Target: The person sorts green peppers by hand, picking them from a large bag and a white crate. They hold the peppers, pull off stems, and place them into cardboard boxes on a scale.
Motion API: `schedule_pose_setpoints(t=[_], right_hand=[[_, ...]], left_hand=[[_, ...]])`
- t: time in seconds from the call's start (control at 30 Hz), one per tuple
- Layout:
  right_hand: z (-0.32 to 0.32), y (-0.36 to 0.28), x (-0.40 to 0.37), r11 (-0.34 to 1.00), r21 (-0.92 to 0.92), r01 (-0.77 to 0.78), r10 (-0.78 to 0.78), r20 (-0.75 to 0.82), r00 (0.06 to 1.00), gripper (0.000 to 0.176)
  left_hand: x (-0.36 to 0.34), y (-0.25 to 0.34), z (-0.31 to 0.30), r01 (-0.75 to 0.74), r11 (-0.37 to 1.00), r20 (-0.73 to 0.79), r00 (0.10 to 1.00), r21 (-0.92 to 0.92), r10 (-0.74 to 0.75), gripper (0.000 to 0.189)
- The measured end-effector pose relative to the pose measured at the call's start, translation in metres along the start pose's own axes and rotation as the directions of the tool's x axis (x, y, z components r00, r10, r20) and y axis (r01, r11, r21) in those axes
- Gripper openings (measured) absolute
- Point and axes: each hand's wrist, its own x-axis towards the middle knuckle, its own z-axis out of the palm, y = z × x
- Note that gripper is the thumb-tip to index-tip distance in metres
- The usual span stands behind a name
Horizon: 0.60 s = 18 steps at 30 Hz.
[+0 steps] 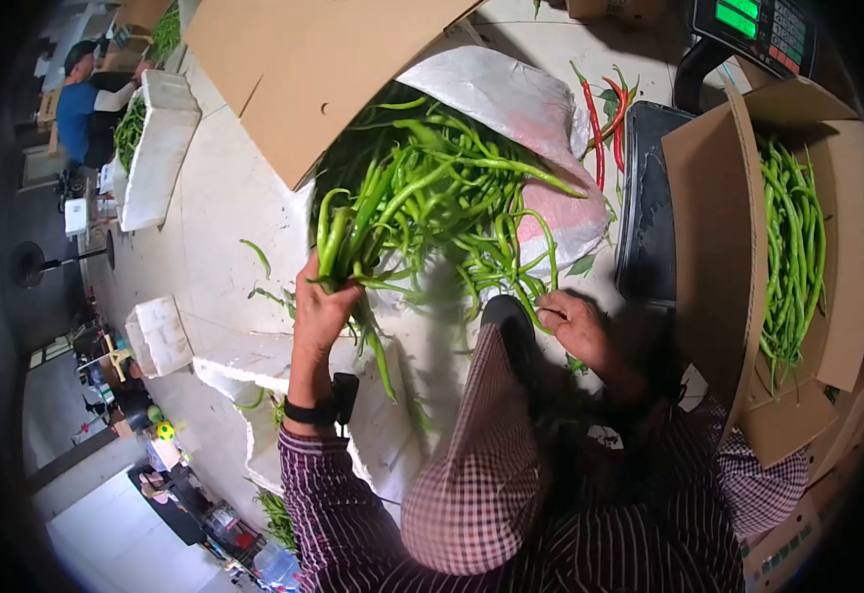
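Observation:
A bunch of long green chili peppers [358, 222] is gripped in my left hand [321, 314], its fingers wrapped around the lower ends. Just beyond it, a heap of green chili peppers [452, 183] spills from a white plastic sack [496, 94] onto the pale floor. My right hand [578, 331] is at the near edge of the heap, fingers pinched on a green chili pepper [534, 308]; part of that grip is hidden. The tip of my shoe [507, 312] lies between the two hands.
To the right, an open cardboard box [714, 257] holding green chilies stands beside a black scale platform [647, 198]. Several red chilies [591, 124] lie near the scale. A cardboard flap [303, 69] overhangs the heap. White foam boxes [160, 336] and another person [86, 109] are at left.

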Motion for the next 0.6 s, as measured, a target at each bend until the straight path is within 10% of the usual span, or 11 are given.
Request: schedule_pose_setpoints(t=[0.17, 0.6], right_hand=[[0.003, -0.012, -0.01, 0.982, 0.176, -0.067, 0.06, 0.041, 0.997, 0.024], [-0.029, -0.109, -0.048, 0.886, 0.463, 0.03, -0.056, 0.042, 0.998, 0.029]], left_hand=[[-0.015, 0.048, -0.012, 0.06, 0.765, 0.052, 0.998, -0.641, -0.034, 0.05], [-0.072, 0.172, -0.044, -0.093, 0.735, 0.044, 0.985, -0.672, 0.165, 0.057]])
